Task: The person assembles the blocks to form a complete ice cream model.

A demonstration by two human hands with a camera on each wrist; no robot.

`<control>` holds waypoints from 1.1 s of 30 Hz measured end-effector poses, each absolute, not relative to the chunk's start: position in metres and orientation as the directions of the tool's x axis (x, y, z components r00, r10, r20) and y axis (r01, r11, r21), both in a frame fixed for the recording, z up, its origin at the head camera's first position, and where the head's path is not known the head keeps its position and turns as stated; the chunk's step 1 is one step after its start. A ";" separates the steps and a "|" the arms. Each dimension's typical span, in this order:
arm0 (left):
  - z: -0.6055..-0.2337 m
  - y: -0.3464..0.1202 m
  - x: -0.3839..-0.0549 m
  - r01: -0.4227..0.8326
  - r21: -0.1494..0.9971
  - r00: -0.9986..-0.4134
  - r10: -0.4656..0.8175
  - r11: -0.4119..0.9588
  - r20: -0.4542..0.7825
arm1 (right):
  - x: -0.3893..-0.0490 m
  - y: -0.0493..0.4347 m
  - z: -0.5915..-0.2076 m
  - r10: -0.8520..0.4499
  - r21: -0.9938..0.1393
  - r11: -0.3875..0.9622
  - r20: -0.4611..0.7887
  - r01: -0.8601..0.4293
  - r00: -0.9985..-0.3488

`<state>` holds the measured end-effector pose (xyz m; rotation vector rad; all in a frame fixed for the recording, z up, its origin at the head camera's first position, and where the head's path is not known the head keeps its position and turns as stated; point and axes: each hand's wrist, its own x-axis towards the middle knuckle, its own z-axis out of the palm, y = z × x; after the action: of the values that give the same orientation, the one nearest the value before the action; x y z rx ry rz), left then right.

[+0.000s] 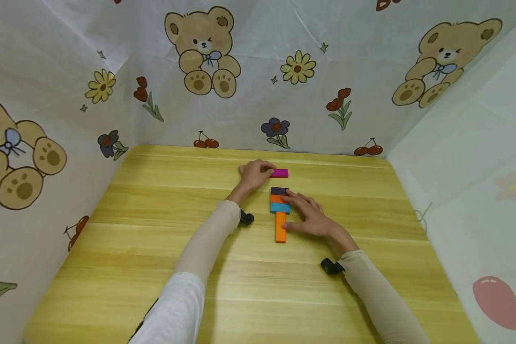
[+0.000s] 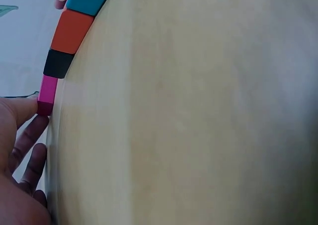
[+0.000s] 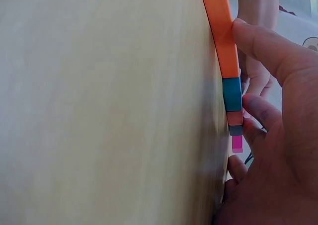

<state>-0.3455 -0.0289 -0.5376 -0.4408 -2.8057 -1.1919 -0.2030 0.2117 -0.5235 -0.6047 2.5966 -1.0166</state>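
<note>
My left hand pinches the left end of a magenta block between thumb and forefinger, at the far part of the table. Nearer to me, a dark block, an orange-red block and a blue block lie crosswise, side by side. A longer orange block stretches lengthwise from the blue one toward me. My right hand is spread along the right side of this row. Its thumb touches the long orange block, and its fingertips are at the right ends of the crosswise blocks.
The wooden table meets a white curtain printed with bears and flowers at the back, with similar sheets on both sides. Small black wrist cameras sit under both sleeves.
</note>
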 end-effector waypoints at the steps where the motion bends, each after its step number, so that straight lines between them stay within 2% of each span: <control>1: -0.538 -0.029 -0.345 0.287 0.696 -0.956 0.242 0.658 0.165 | -0.203 0.212 -0.524 -0.479 -0.697 0.663 -0.111 -0.275 -0.871; 33: -0.534 -0.040 -0.328 0.345 0.709 -0.915 0.387 0.615 0.110 | -0.204 0.211 -0.527 -0.472 -0.691 0.671 -0.117 -0.270 -0.874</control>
<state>-0.3285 -0.0403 -0.5337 -0.6515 -2.8712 -1.2424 -0.2039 0.2110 -0.5273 -0.5918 2.6015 -1.0079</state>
